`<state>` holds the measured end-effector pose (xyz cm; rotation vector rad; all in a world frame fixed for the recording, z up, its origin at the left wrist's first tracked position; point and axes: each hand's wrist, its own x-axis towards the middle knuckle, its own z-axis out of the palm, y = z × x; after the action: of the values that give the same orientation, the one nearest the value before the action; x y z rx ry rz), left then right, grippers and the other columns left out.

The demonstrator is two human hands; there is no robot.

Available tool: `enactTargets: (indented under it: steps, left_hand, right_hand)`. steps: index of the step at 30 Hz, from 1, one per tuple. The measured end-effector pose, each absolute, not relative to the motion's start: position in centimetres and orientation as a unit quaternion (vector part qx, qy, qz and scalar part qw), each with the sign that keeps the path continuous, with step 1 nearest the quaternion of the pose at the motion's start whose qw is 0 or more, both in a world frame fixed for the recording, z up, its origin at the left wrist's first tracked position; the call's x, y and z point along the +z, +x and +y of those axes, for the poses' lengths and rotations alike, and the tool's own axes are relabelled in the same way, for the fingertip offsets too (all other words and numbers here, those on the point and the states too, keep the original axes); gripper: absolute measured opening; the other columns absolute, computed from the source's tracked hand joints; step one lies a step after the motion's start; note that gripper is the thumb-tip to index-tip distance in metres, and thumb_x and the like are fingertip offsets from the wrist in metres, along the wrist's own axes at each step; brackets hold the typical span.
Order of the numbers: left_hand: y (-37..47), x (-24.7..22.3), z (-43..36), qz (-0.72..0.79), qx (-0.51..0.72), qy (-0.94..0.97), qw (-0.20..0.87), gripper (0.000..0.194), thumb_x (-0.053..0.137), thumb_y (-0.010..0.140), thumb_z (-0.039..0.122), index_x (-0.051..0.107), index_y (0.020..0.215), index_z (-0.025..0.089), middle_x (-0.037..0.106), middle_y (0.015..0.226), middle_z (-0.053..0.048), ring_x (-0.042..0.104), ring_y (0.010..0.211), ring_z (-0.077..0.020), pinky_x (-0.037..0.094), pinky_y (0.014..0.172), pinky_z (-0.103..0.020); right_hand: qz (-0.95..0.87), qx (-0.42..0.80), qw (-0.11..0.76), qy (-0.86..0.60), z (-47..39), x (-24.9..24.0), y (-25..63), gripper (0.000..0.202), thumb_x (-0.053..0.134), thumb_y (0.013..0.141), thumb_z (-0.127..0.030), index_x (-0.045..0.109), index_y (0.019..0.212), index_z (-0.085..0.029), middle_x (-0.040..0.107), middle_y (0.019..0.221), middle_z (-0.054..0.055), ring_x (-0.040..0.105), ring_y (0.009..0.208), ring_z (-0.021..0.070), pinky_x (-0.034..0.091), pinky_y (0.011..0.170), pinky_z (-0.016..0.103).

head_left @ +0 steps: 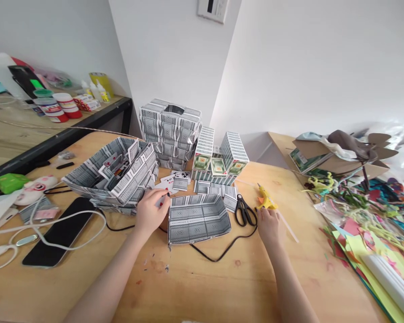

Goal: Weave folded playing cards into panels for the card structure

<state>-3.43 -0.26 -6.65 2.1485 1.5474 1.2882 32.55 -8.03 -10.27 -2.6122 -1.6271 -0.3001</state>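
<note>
A shallow open tray [199, 220] made of grey patterned playing cards lies on the table between my hands. My left hand [152, 211] is at its upper left corner, fingers curled near loose cards [164, 185]; whether they grip anything is hidden. My right hand [269, 220] is closed at the lower end of a yellow glue gun [265, 197], which lies on the table with a clear glue stick [289, 227] beside it. Black-handled scissors [245, 211] rest between the tray and my right hand. A black cable [215, 259] runs below the tray.
Behind stand a large card-built box [170, 130], card boxes [234, 152] in stacks and a card basket [97, 166] holding cards. A phone [59, 233] and white cable [97, 237] lie left. Coloured paper [366, 251] and craft scraps [343, 193] cover the right.
</note>
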Motion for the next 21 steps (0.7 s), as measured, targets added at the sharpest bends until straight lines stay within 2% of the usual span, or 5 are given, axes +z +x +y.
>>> enactTargets:
  steps: [3,6,10,16,21]
  left_hand:
    - [-3.5,-6.5,-0.4,0.522,0.445,0.721,0.101,0.020,0.045,0.078,0.017,0.060,0.092,0.018,0.065,0.091,-0.004,0.060,0.079,-0.0152,0.047,0.079,-0.029]
    - [-3.6,-6.3,-0.5,0.510,0.451,0.726,0.096,0.021,0.044,0.078,0.016,0.060,0.091,0.018,0.065,0.092,-0.005,0.059,0.083,-0.0157,0.046,0.081,-0.029]
    - [-4.0,-6.5,-0.4,0.500,0.430,0.746,0.094,0.021,0.042,0.079,0.014,0.061,0.088,0.018,0.064,0.092,-0.005,0.058,0.091,-0.0165,0.045,0.085,-0.029]
    - [-4.6,-8.0,-0.1,0.489,0.313,0.805,0.121,0.033,0.037,0.080,0.011,0.053,0.107,0.019,0.058,0.107,-0.007,0.053,0.102,-0.0196,0.043,0.090,-0.035]
    - [-4.7,-8.4,-0.2,0.475,0.295,0.816,0.145,0.040,0.035,0.078,0.005,0.051,0.111,0.020,0.053,0.116,-0.007,0.049,0.109,-0.0188,0.039,0.096,-0.037]
  right_hand:
    - [-0.537,-0.117,-0.020,-0.835,-7.9,-10.3,31.8,0.038,0.032,0.089,-0.034,0.060,0.094,-0.009,0.059,0.088,0.018,0.052,0.092,0.0287,0.040,0.063,0.032]
    - [-0.526,-0.113,-0.041,-0.842,-7.6,-10.0,31.3,0.041,0.029,0.089,-0.032,0.059,0.098,-0.006,0.059,0.085,0.020,0.054,0.089,0.0299,0.041,0.059,0.033]
    - [-0.481,-0.085,-0.028,-0.872,-7.0,-9.2,31.1,0.039,0.032,0.087,-0.035,0.062,0.088,-0.009,0.061,0.079,0.017,0.059,0.080,0.0289,0.042,0.057,0.034]
    - [-0.448,-0.042,0.016,-0.893,-6.6,-9.2,32.0,0.038,0.036,0.084,-0.036,0.054,0.113,-0.019,0.062,0.083,0.012,0.061,0.073,0.0276,0.043,0.057,0.036]
    - [-0.462,-0.032,0.044,-0.885,-6.9,-9.3,33.2,0.036,0.036,0.082,-0.034,0.062,0.103,-0.021,0.062,0.079,0.013,0.061,0.072,0.0260,0.042,0.060,0.035]
